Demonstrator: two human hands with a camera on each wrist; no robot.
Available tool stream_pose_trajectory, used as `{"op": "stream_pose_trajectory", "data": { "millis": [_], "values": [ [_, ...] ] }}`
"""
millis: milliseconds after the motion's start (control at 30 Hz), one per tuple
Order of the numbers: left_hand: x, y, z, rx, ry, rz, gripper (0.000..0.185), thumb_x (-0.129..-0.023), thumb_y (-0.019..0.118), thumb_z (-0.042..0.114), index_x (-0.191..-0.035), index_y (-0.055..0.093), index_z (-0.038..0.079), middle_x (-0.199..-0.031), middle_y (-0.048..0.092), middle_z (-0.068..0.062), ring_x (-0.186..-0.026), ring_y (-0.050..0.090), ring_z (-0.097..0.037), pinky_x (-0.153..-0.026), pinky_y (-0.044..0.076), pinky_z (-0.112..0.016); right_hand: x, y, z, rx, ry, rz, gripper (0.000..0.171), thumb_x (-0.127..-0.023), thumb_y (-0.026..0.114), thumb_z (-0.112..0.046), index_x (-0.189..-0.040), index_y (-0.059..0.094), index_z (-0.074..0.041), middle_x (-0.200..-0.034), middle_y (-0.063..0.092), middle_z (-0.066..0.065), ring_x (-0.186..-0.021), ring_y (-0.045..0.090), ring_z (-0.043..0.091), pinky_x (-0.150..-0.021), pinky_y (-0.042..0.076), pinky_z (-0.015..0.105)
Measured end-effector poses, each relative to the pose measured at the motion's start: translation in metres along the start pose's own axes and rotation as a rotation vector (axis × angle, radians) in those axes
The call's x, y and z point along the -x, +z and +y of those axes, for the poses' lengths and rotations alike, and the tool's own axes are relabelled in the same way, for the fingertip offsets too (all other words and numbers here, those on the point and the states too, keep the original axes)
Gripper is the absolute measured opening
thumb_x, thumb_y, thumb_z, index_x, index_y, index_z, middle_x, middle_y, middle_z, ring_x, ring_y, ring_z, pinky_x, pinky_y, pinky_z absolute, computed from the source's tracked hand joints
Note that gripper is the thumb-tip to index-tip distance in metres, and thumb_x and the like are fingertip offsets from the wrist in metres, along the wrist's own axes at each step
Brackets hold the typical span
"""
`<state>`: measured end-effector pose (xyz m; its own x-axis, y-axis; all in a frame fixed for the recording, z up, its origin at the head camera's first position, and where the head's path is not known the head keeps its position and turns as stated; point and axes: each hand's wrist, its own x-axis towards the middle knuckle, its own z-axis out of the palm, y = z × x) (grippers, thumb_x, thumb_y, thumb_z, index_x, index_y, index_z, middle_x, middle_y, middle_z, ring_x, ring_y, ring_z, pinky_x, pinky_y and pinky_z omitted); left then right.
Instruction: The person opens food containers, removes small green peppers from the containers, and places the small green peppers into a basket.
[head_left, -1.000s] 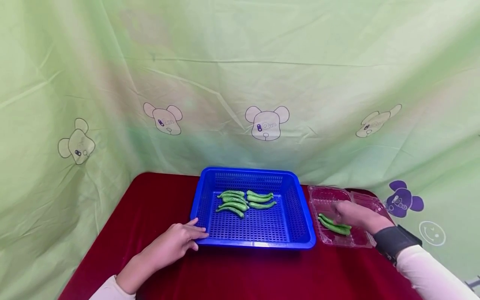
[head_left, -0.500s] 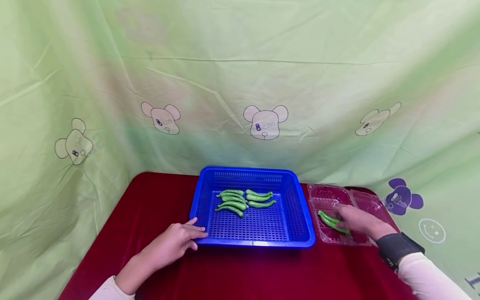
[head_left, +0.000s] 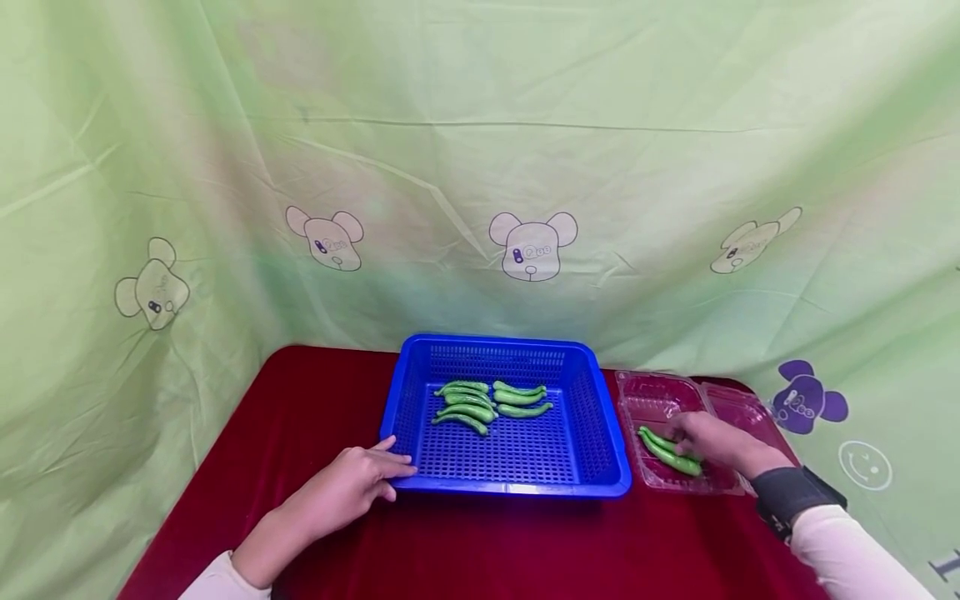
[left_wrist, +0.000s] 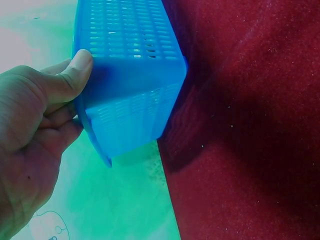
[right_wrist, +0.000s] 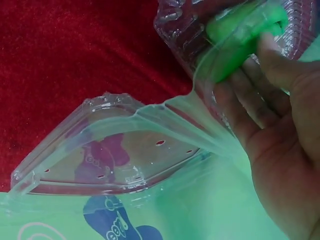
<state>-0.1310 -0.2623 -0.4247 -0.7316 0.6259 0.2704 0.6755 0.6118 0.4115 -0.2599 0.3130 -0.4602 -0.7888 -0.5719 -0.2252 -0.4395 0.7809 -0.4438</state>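
My left hand (head_left: 360, 475) grips the front left corner of the blue plastic basket (head_left: 525, 488). In the left wrist view its thumb (left_wrist: 80, 65) presses the outer wall just below the rim. Inside the basket, several long green chili peppers (head_left: 465, 412) lie side by side in two groups on the perforated floor. My right hand (head_left: 708, 437) is inside the clear plastic clamshell box (head_left: 639, 404), at the green chili peppers (head_left: 667, 454) lying there. The right wrist view shows its thumb against one green chili pepper (right_wrist: 232, 57) with the fingers on the other side, pinching it.
The box's open lid (head_left: 742, 404) spreads to the right of its base. Basket and box stand side by side on a red cloth-covered table (head_left: 465, 550). A green curtain (head_left: 420, 167) with bear-head prints hangs behind and around the table.
My right hand has come down onto the peppers in the clear box, and they have shifted slightly under its fingers. The left hand and the basket stay as they were.
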Motion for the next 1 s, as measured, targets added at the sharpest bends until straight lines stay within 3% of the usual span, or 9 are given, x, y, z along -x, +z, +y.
{"op": "stream_pose_trajectory", "data": {
  "millis": [233,433,600,800,1000],
  "values": [
    [0.0,0.0,0.0,0.006,0.0,0.0,0.033,-0.077,0.081,-0.007,-0.109,0.08,0.002,-0.107,0.079,-0.015,-0.114,0.07,-0.043,-0.096,0.059,-0.053,-0.002,0.002,-0.008,0.119,-0.007,0.026,0.014,-0.087,0.076,-0.002,-0.084,0.065,-0.012,-0.072,0.051,-0.008,-0.066,0.046,0.002,-0.058,0.04,0.021],
    [0.0,0.0,0.0,-0.001,-0.006,-0.005,0.034,-0.077,0.081,-0.006,-0.11,0.08,0.003,-0.107,0.079,-0.014,-0.114,0.07,-0.042,-0.096,0.059,-0.053,-0.013,-0.008,-0.015,0.131,-0.009,0.119,0.013,-0.086,0.074,0.002,-0.088,0.066,-0.009,-0.075,0.056,-0.008,-0.067,0.048,0.003,-0.058,0.045,0.022],
    [0.0,-0.001,0.0,0.012,-0.01,-0.007,0.033,-0.078,0.081,-0.006,-0.11,0.08,0.002,-0.107,0.079,-0.015,-0.114,0.07,-0.043,-0.096,0.058,-0.054,-0.031,-0.024,-0.029,0.162,-0.084,0.219,0.017,-0.084,0.076,0.003,-0.095,0.066,-0.007,-0.083,0.065,-0.003,-0.075,0.059,0.009,-0.063,0.053,0.03],
    [0.0,0.0,0.001,0.01,-0.008,-0.002,0.033,-0.078,0.081,-0.006,-0.109,0.08,0.002,-0.107,0.079,-0.015,-0.114,0.07,-0.044,-0.096,0.059,-0.053,-0.056,-0.038,-0.055,0.125,-0.16,0.34,0.022,-0.083,0.077,0.005,-0.1,0.064,0.0,-0.087,0.069,0.005,-0.081,0.069,0.022,-0.069,0.061,0.035],
    [0.0,0.0,0.001,-0.002,0.001,0.003,0.033,-0.077,0.08,-0.007,-0.109,0.08,0.002,-0.106,0.079,-0.014,-0.113,0.071,-0.041,-0.097,0.058,-0.053,-0.078,-0.049,-0.088,0.085,-0.137,0.411,0.022,-0.085,0.078,0.001,-0.103,0.065,-0.001,-0.093,0.071,0.01,-0.086,0.07,0.026,-0.076,0.062,0.042]
  ]
}}
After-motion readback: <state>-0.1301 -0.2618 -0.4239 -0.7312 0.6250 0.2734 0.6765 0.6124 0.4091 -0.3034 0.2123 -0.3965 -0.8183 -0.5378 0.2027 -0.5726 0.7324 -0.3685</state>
